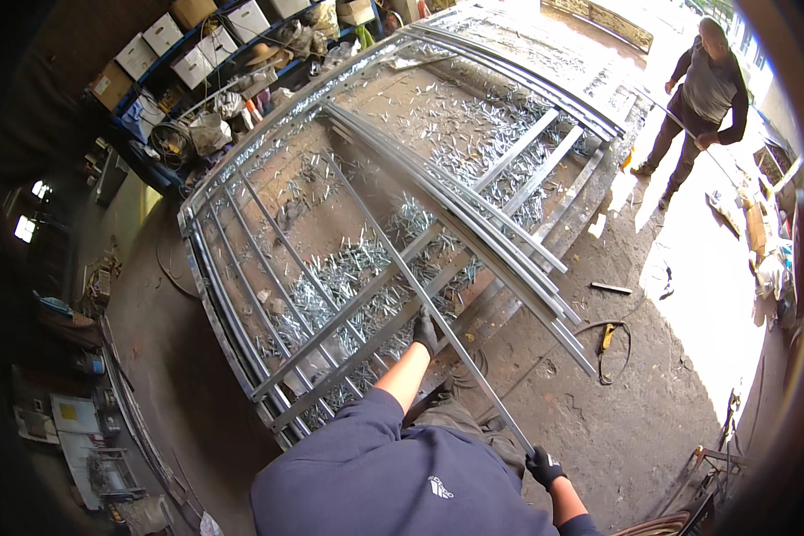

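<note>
A long thin metal bar (473, 367) slants from the middle of the metal frame (226, 356) down toward my body. My right hand (544, 467), in a black glove, is closed around its near end. Farther along, my left hand (425, 333), also gloved in black, closes on the same bar from its left side; some of its fingers are hidden. To the right of this bar, a bundle of similar metal bars (487, 234) lies across the frame, their near ends jutting past its edge. Two flat crossbars (348, 310) run beneath the held bar.
Many short metal offcuts (330, 286) litter the surface inside the frame. At the far right a person (710, 89) stands holding a long rod (679, 121). A cable with a yellow-handled tool (607, 337) lies on the floor. Shelves with white boxes (204, 58) stand at the back left.
</note>
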Tool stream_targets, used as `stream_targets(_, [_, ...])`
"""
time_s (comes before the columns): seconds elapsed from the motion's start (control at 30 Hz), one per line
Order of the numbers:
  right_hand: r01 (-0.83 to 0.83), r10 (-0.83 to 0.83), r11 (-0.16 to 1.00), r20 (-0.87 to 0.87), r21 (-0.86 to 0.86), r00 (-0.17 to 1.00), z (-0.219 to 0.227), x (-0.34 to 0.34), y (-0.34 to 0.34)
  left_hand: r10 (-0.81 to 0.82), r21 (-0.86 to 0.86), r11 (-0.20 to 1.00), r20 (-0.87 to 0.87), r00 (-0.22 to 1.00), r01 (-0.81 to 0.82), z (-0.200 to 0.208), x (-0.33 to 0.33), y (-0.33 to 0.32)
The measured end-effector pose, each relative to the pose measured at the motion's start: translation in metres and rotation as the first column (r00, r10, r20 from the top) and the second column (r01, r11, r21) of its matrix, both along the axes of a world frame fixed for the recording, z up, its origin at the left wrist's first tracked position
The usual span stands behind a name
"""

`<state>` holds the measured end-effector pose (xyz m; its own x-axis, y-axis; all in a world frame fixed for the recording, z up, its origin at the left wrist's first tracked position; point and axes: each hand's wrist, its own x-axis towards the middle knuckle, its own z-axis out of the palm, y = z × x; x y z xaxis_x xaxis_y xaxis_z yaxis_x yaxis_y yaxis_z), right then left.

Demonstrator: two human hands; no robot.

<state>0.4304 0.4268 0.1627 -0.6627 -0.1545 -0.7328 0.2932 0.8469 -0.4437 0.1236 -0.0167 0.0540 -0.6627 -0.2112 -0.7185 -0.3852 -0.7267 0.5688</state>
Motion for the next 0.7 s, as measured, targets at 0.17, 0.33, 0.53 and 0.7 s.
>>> stream_targets(0.17, [-0.072,-0.098,0.933,0.443,0.352,0.891,0.025,0.114,0.122,-0.046,0.198,0.979,0.006,0.999,0.044,-0.007,0.035,0.006])
stream_targets(0.33, [0.438,-0.442,0.895,0.278,0.08,0.853,-0.02,0.088,0.071,-0.341,0.404,0.859,-0.006,0.94,0.314,0.013,0.176,0.109])
stream_targets(0.53, [0.355,-0.354,0.935,0.081,0.0,0.932,-0.027,0.074,0.03,-0.337,0.335,0.892,0.049,0.94,0.302,0.004,0.219,0.165])
stream_targets(0.7, [0.333,-0.335,0.94,-0.013,-0.067,0.942,-0.053,0.177,0.134,-0.081,0.314,0.945,-0.053,0.995,0.094,-0.012,0.226,0.171])
